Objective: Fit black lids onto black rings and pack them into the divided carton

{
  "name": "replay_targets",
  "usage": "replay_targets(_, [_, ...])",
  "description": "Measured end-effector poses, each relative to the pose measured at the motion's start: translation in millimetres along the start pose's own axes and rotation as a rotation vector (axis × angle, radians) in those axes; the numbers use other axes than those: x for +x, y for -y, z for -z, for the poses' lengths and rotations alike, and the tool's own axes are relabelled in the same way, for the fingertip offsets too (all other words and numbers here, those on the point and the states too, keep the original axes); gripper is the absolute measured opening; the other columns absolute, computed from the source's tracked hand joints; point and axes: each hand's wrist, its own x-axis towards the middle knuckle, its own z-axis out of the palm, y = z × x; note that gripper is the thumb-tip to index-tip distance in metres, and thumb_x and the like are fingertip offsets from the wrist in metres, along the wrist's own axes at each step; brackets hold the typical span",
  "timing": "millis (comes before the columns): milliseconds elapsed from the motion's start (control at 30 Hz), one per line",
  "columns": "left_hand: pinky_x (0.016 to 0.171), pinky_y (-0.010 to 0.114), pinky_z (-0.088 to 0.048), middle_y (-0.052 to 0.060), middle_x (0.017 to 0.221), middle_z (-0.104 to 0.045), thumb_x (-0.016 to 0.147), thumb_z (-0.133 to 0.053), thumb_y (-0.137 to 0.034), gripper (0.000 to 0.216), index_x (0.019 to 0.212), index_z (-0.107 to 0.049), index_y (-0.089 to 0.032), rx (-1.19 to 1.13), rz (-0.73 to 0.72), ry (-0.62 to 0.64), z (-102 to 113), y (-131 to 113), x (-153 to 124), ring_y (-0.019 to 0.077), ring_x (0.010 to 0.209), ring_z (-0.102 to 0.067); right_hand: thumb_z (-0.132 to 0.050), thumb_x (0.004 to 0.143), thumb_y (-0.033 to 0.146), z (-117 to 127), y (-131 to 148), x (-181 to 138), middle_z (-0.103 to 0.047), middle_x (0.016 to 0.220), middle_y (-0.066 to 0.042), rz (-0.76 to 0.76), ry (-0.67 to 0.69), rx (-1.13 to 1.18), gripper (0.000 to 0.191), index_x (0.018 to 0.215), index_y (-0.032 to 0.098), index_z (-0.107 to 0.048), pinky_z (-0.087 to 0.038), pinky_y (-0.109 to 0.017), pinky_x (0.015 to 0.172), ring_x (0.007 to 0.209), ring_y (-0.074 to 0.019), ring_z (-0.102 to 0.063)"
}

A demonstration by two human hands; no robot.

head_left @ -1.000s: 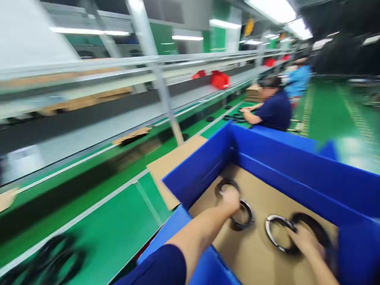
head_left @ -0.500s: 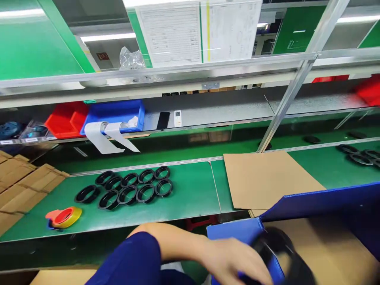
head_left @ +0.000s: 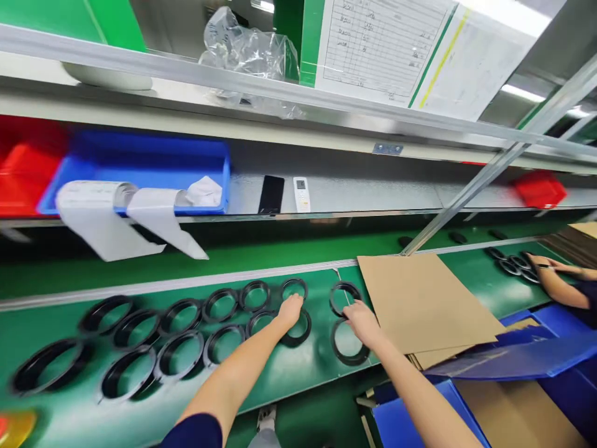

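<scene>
Both my arms reach over the green workbench [head_left: 321,367]. My left hand [head_left: 290,312] closes on a pair of black plastic rings: the upper ring [head_left: 293,281] lies just beyond the fingers, the lower ring [head_left: 295,341] partly under the hand. To the right, my right hand [head_left: 362,322] pinches another pair where they meet, an upper ring [head_left: 333,300] and a lower ring [head_left: 351,361]. Left of my hands, several more black rings stand in two rough rows, among them a front ring [head_left: 161,364]. My fingertips are partly hidden by the hands.
Cardboard sheets [head_left: 420,298] lie right of my right hand. Below them stands an open blue box [head_left: 410,417]. A yellow tape roll [head_left: 21,429] sits at lower left. The shelf above carries a blue tray [head_left: 153,165], phone and remote. A co-worker's hand [head_left: 541,261] handles rings far right.
One hand was blurred with black rings over the blue box; now both hands are on the bench with two pairs of rings, right of the rows. The view has shifted closer to the bench.
</scene>
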Motion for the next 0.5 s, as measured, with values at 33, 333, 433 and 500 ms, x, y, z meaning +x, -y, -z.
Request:
replay_targets(33, [0.099,0.038,-0.047,0.019,0.121,-0.062,0.084,-0.031,0.005,0.045,0.114,-0.061,-0.011,0.015,0.008,0.012,-3,7,3,0.0255,0.117,-0.059,-0.055,0.086,0.008,-9,8,27,-0.072,0.098,-0.011,-0.02,0.069,-0.017,0.021,0.098,0.015,-0.07,-0.037,-0.042,0.112,0.103,-0.024,-0.065])
replay_targets(333, [0.098,0.033,-0.048,0.018,0.127,-0.063,0.086,-0.031,0.005,0.052,0.129,-0.057,-0.009,0.175,0.014,0.048,-3,31,13,0.0234,0.118,-0.061,-0.056,0.079,0.003,-70,24,133,-0.074,0.106,-0.011,-0.098,0.198,0.028,0.03,0.102,0.014,-0.072,-0.033,-0.039,0.116,0.109,-0.0232,-0.065])
replay_targets(433, [0.102,0.036,-0.046,0.018,0.132,-0.062,0.088,-0.038,-0.003,0.049,0.134,-0.054,-0.009,0.213,0.017,0.044,-1,39,14,0.0263,0.122,-0.059,-0.074,0.073,0.015,-76,23,146,-0.072,0.112,-0.013,-0.07,0.197,0.117,0.029,0.103,0.015,-0.073,-0.039,-0.041,0.112,0.114,-0.0273,-0.062])
replay_targets(500, [0.109,0.037,-0.043,0.017,0.136,-0.06,0.089,-0.043,-0.01,0.049,0.137,-0.054,-0.01,0.201,-0.002,0.021,-4,49,14,0.0274,0.127,-0.056,-0.082,0.069,0.026,-77,15,151,-0.071,0.116,-0.011,-0.045,0.166,0.202,0.039,0.106,0.018,-0.072,-0.038,-0.043,0.113,0.119,-0.0283,-0.06])
